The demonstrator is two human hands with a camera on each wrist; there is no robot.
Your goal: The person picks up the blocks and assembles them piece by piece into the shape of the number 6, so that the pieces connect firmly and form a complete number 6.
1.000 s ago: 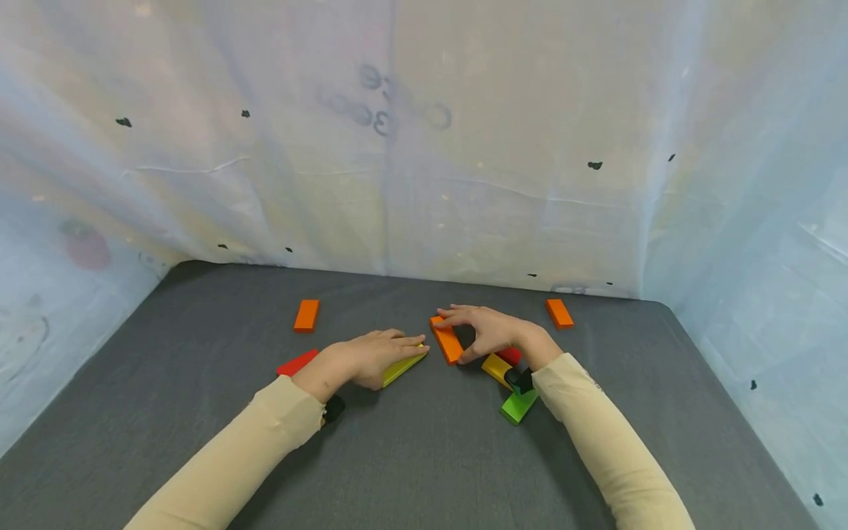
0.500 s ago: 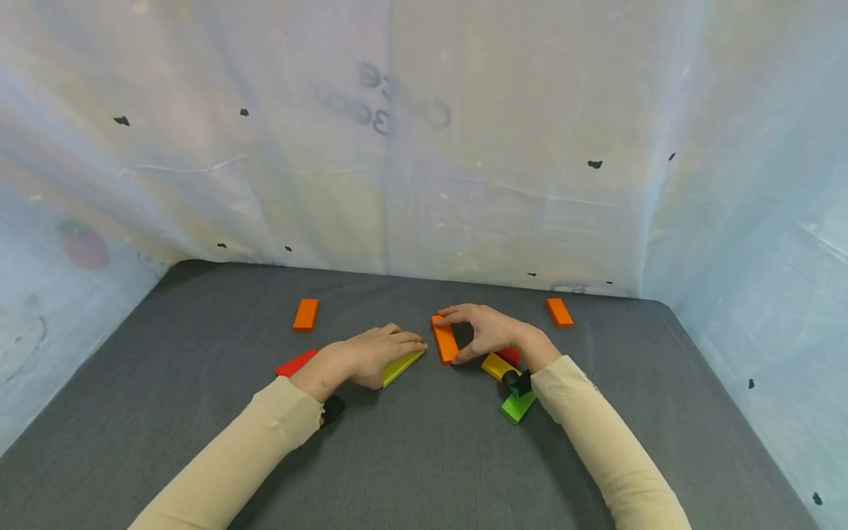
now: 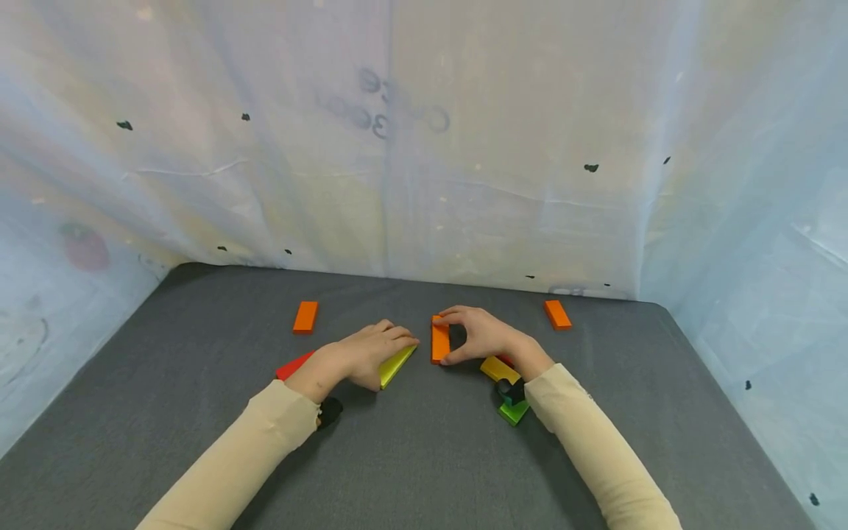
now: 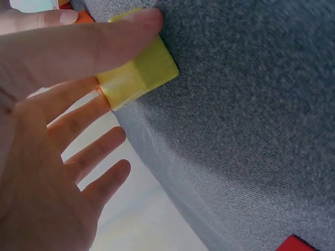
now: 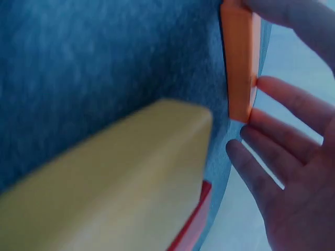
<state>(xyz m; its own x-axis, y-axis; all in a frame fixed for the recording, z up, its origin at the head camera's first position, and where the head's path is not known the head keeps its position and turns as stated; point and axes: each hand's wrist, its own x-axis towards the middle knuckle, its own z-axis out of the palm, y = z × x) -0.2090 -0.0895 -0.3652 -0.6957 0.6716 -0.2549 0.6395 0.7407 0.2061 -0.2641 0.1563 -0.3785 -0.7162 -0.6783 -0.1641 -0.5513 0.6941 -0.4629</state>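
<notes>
A: Take the middle orange block as our mark. What is different from a second ago?

B: Going from the left, the left orange block, left of the mark and a little farther from the person, lies as it did. The lime block, just left of the mark, has swung slightly, its far end shifting leftward. The mark itself was slanted; now it points nearly straight away from the person. The right orange block, well to the mark's right, hasn't changed.

A: And the fingers?

B: The left hand pinches the lime block: thumb across one side, index and middle fingers against the other. The gap is about the block's width, and the last two fingers are spread free. The right hand holds the mark by its ends, thumb at the near one, index finger at the far one, so they're set wide, with the other fingers fanned out.

A: What else lies around it?

B: Left of the mark, a red block, partly covered by the left wrist. To its right and nearer the person, a yellow block, then a green block nearer still. Another red piece barely shows beside the yellow one.
</notes>
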